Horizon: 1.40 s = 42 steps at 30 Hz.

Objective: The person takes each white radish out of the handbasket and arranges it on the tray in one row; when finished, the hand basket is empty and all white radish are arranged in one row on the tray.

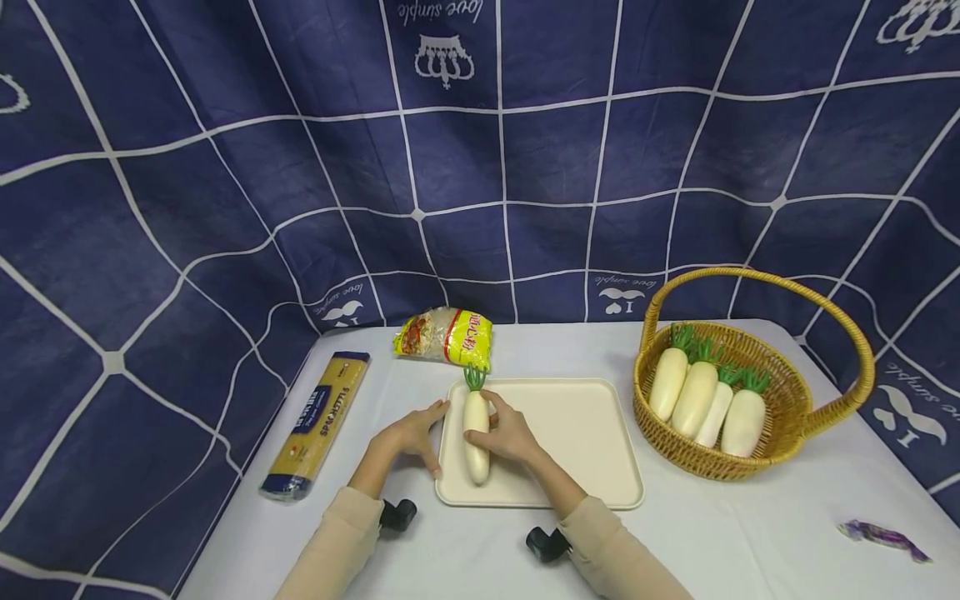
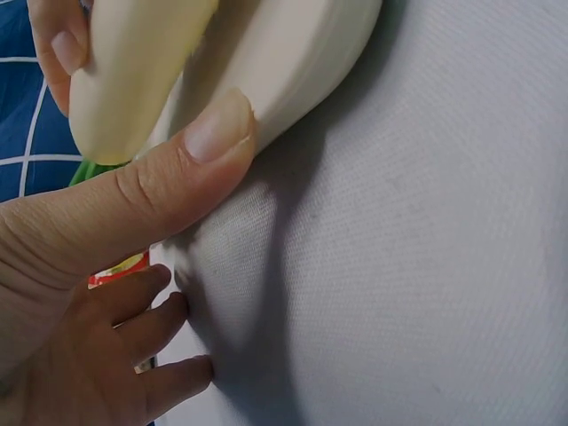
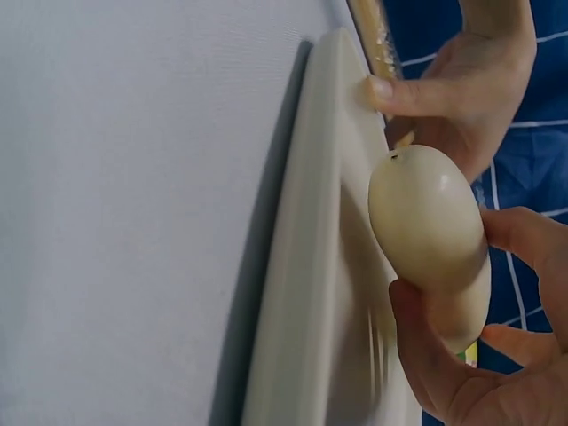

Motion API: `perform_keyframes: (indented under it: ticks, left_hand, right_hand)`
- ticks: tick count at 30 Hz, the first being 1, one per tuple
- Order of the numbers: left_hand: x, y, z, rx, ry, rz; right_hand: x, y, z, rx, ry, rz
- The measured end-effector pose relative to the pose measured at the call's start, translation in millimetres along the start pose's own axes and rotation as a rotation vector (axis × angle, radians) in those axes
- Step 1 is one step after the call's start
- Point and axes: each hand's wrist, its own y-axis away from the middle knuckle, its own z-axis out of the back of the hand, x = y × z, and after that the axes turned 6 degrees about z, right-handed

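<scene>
The right hand [image 1: 513, 432] pinches a white radish [image 1: 474, 417] with green leaf stubs, thumb on one side and fingers on the other. The radish lies lengthwise over the left end of the cream tray [image 1: 562, 442], its leaves reaching past the far left corner; whether it touches the tray bottom cannot be told. The left hand [image 1: 411, 433] is spread wide, fingers loosely bent and holding nothing, its thumb at the tray's left rim near the near left corner.

On the white-covered table [image 1: 750, 533], a SPAGHETTI packet [image 1: 318, 425] lies along the left edge, and a yellow printed food bag [image 1: 446, 335] lies near the far edge, behind the tray's far left corner. Toward the far right corner stands a wicker basket [image 1: 783, 408] with a tall handle, holding four more white radishes [image 1: 697, 396]. A purple wrapper [image 1: 885, 536] lies near the right edge.
</scene>
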Motion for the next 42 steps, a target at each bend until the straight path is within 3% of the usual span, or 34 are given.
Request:
perform_keyframes:
  ticks: [11,25,31,42]
  left_hand:
    - [0.0,0.9,0.9,0.010,-0.014,-0.003]
    - [-2.3,1.0,1.0,0.006,-0.021,0.016]
    - [-0.9,0.1,-0.4,0.007,-0.017,0.019]
    - [-2.1,1.9,0.2,0.000,0.001,0.019]
  right_hand:
    - [6.3,0.4,-6.1,0.030,0.045,-0.021]
    - [11.2,-3.0,-9.9,0.074,0.103,0.034]
    - [10.1,-2.7,-9.9,0.062,0.121,0.064]
    - [12.1,1.4,-8.1,0.021,0.171,0.023]
